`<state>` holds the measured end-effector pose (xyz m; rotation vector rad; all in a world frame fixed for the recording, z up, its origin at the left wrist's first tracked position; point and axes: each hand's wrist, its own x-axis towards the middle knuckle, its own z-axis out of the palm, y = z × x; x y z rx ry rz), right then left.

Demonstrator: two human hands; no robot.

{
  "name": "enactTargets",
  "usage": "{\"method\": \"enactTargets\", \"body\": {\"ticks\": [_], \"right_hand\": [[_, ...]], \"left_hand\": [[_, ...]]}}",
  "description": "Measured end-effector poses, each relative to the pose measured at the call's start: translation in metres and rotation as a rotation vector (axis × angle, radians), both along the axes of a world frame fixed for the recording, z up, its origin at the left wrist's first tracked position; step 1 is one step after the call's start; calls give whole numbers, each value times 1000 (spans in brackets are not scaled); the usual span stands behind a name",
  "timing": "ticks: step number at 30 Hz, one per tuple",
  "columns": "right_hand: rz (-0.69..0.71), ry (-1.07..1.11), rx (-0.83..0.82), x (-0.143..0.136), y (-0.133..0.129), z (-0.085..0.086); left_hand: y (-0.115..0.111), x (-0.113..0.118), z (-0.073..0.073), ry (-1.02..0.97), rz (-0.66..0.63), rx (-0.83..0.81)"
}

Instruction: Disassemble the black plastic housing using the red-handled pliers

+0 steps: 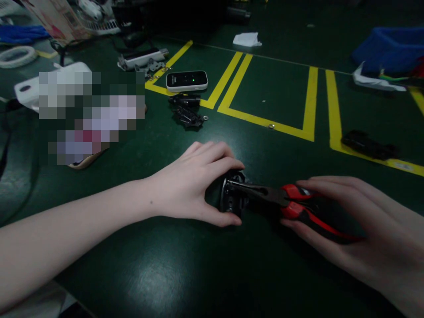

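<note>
A small black part with a shiny rim (232, 198) sits on the green table, gripped between the thumb and fingers of my left hand (195, 185). In my right hand (367, 229) are long-nose pliers with red and black handles (293, 201), my fingers wrapped round the grips. The pliers' tips reach into the upper part of the black piece, close to its rim. Whether the jaws pinch anything there I cannot tell.
Beyond my left hand lie loose black parts (188, 115) and a white device with a green light (187, 81). A small ring (271, 126) rests on yellow tape. To the right are a dark part (369, 145) and a blue bin (391, 48).
</note>
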<state>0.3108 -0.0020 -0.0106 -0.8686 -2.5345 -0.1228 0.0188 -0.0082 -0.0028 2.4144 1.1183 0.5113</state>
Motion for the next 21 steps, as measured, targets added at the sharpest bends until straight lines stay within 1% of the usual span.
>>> {"method": "enactTargets", "body": {"ticks": [2,4,7,10,12,14,18,21], "right_hand": [[36,-17,57,1,3,0],[46,-24,69,2,5,1],[30,-4,11,2,4,2],[-25,38,-65,-1,0,2],[-58,51,-74,-3,-3,2],[-65,52,-64,-4,-6,1],[-84,57,-64,-2,-7,1],[-85,63,-67,0,-6,2]], "left_hand": [[0,-1,1,-8,6,3],[0,-1,2,-10,7,-4],[-1,-1,3,-14,18,-21],[-1,0,3,-37,41,-12],[0,-1,2,-57,37,-22],[1,-3,1,-82,2,-49],[4,-9,1,-116,-126,-93],[7,-12,1,-88,-150,-103]]}}
